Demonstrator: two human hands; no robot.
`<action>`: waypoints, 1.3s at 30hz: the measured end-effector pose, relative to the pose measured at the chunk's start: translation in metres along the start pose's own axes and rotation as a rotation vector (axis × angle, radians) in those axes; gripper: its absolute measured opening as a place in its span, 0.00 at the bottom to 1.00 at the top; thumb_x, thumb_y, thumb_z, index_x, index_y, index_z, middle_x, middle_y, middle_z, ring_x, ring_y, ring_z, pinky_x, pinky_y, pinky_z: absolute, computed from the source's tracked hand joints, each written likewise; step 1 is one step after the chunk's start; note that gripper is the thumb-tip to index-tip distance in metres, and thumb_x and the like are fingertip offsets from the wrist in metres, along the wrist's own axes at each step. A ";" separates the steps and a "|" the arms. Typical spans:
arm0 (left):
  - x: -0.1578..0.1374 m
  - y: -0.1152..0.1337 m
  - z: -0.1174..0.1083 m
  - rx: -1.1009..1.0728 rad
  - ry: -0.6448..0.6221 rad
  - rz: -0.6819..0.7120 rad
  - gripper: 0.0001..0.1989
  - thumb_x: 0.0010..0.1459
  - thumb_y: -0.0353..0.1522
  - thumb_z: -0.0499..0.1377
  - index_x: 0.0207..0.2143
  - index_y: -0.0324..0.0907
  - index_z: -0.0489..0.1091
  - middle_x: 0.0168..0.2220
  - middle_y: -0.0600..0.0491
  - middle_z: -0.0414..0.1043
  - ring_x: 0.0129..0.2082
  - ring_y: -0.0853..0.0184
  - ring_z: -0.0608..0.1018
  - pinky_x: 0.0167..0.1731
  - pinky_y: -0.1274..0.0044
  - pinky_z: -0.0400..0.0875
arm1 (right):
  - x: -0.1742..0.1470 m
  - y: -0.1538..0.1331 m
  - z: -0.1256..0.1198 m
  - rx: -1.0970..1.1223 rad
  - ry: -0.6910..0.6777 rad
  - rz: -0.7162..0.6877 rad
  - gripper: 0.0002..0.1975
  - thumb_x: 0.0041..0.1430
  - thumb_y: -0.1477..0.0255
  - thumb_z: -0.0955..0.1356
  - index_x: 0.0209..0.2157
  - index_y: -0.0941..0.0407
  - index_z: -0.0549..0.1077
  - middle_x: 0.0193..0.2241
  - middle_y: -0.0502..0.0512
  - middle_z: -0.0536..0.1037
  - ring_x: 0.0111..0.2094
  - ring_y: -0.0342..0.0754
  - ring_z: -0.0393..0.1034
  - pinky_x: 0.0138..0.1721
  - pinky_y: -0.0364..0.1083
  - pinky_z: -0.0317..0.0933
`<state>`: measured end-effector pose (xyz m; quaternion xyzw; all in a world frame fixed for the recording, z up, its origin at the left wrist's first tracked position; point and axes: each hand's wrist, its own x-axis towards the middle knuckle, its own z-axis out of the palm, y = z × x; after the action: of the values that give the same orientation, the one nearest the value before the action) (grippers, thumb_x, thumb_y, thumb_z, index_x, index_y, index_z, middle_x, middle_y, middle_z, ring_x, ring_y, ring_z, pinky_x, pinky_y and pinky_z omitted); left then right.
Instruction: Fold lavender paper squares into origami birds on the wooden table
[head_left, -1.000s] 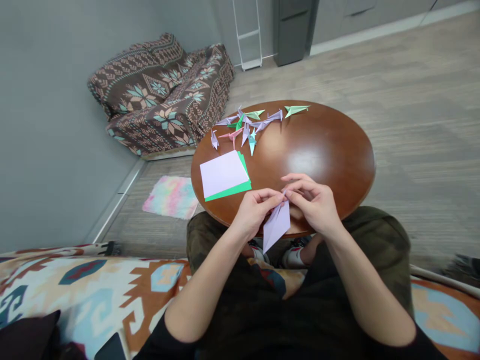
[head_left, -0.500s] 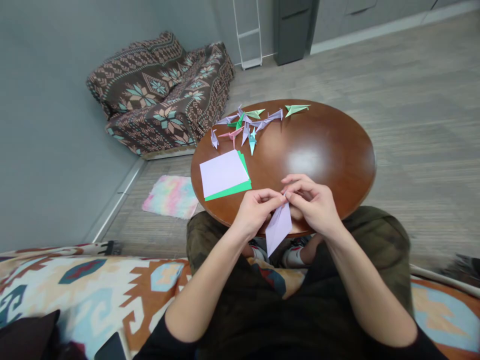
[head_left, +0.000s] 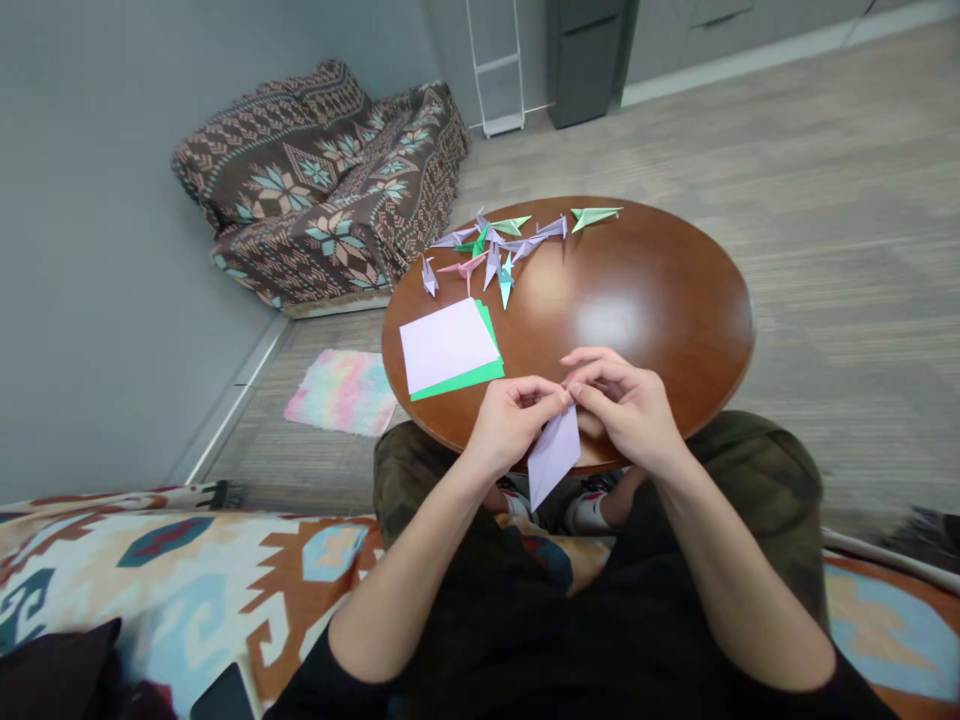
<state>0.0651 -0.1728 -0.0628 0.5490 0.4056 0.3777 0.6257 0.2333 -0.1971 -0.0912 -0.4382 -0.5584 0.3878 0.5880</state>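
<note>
A folded piece of lilac origami paper [head_left: 554, 455] hangs point-down over the near edge of the round table. Both hands pinch its upper tip, with thumbs and fingertips almost meeting there. My left hand [head_left: 517, 415] is closed on the paper from the left. From the right, my right hand [head_left: 626, 400] grips the same tip between thumb and index finger, its other fingers loosely curled. The fingertips hide the top of the fold. To the left of my left hand lies a stack of lilac paper sheets [head_left: 448, 345] over green sheets [head_left: 457, 381].
Several folded paper cranes [head_left: 492, 262] in lilac, green, pink and blue stand at the back left of the brown table [head_left: 660, 290], with a pale green one [head_left: 595, 216] farther right. A patterned sofa [head_left: 330, 200] and a pastel rug [head_left: 341, 392] are to the left. A phone [head_left: 223, 695] lies beside me.
The lower point of the lilac paper has shifted slightly left. Both hands keep their pinch at the tip, nearly in place.
</note>
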 end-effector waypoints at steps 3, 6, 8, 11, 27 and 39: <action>0.000 0.000 0.001 0.002 0.014 -0.016 0.11 0.51 0.38 0.71 0.27 0.37 0.80 0.25 0.53 0.76 0.25 0.72 0.69 0.29 0.78 0.61 | 0.001 0.000 0.000 -0.013 0.015 -0.009 0.08 0.63 0.73 0.71 0.28 0.54 0.80 0.44 0.59 0.80 0.51 0.55 0.75 0.49 0.52 0.68; 0.000 0.000 0.001 0.002 0.018 -0.044 0.11 0.51 0.38 0.71 0.27 0.37 0.80 0.24 0.54 0.74 0.24 0.72 0.67 0.27 0.78 0.59 | 0.001 -0.001 0.000 -0.015 0.027 -0.009 0.10 0.64 0.71 0.71 0.28 0.54 0.81 0.43 0.59 0.81 0.50 0.54 0.75 0.50 0.52 0.67; 0.000 0.000 0.000 -0.008 0.003 -0.055 0.12 0.51 0.39 0.71 0.27 0.37 0.80 0.24 0.54 0.74 0.23 0.72 0.67 0.26 0.78 0.58 | 0.000 -0.002 0.000 -0.004 0.023 -0.001 0.07 0.63 0.71 0.72 0.30 0.54 0.81 0.45 0.59 0.80 0.49 0.54 0.76 0.48 0.52 0.68; 0.000 -0.001 -0.001 -0.017 -0.011 -0.071 0.13 0.51 0.39 0.71 0.28 0.37 0.79 0.22 0.55 0.72 0.23 0.73 0.66 0.26 0.78 0.57 | 0.000 -0.002 0.001 0.015 0.013 0.007 0.05 0.61 0.71 0.74 0.30 0.54 0.81 0.46 0.59 0.80 0.47 0.54 0.77 0.46 0.51 0.69; 0.003 -0.005 -0.005 -0.248 0.196 0.088 0.17 0.53 0.42 0.72 0.32 0.39 0.74 0.25 0.56 0.73 0.24 0.74 0.77 0.29 0.83 0.78 | -0.007 -0.006 -0.001 0.203 -0.001 0.145 0.16 0.56 0.70 0.77 0.40 0.51 0.67 0.33 0.49 0.81 0.29 0.43 0.77 0.30 0.40 0.68; -0.008 -0.006 -0.001 -0.239 0.135 0.079 0.14 0.48 0.35 0.76 0.31 0.38 0.77 0.29 0.53 0.80 0.28 0.72 0.81 0.35 0.81 0.78 | -0.011 -0.014 0.004 0.036 0.037 0.100 0.02 0.58 0.72 0.74 0.34 0.55 0.82 0.27 0.52 0.84 0.24 0.44 0.75 0.26 0.42 0.64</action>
<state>0.0613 -0.1805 -0.0681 0.4595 0.3768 0.4838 0.6426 0.2278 -0.2116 -0.0814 -0.4620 -0.5176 0.4185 0.5861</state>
